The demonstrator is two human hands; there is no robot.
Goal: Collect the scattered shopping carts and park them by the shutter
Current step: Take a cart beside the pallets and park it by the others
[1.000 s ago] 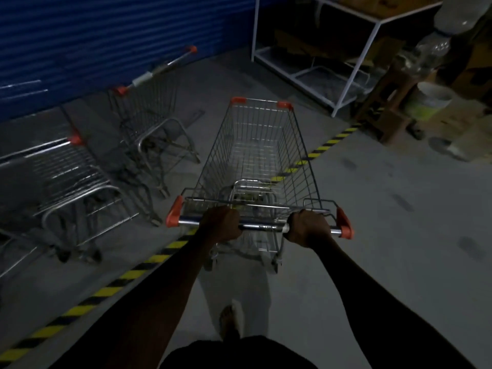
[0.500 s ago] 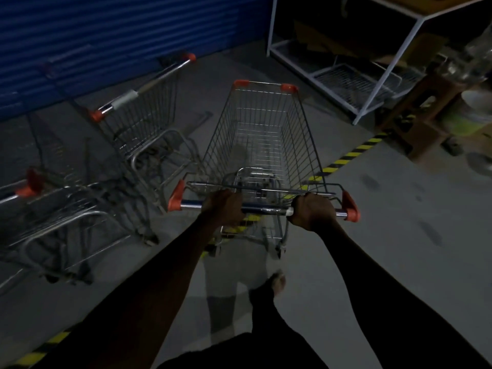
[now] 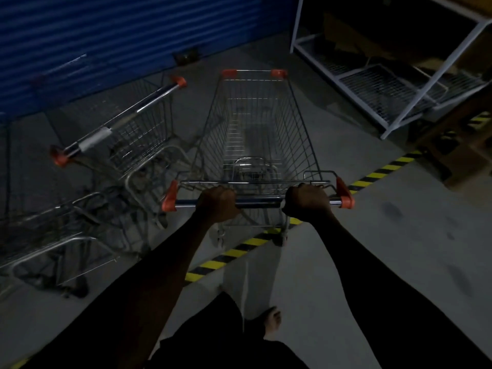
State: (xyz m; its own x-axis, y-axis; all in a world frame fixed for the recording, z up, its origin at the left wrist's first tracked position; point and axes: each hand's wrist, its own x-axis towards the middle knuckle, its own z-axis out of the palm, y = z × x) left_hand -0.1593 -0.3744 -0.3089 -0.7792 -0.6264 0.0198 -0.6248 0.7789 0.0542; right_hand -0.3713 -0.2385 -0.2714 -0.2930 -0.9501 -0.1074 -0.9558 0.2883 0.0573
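fingers [image 3: 217,194] of left hand [image 3: 217,203] and right hand [image 3: 307,201] wrapped tight on chrome handlebar of silver wire shopping cart [image 3: 255,129]. vs 1 s ago cart front's over yellow-black floor tape [image 3: 234,253], nose at 12 nearing blue corrugated shutter [image 3: 119,35]; parked wire cart w/ orange caps [image 3: 119,123] at 10. nrly parked.

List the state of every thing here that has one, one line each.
Wire shopping cart with orange corner caps: upright, empty, astride the striped floor line.
Left hand: closed on its handle.
Right hand: closed on its handle.
Second wire cart with taped handle: parked by the shutter, empty.
Blue ribbed shutter: down.
White metal rack: lower shelf bare.
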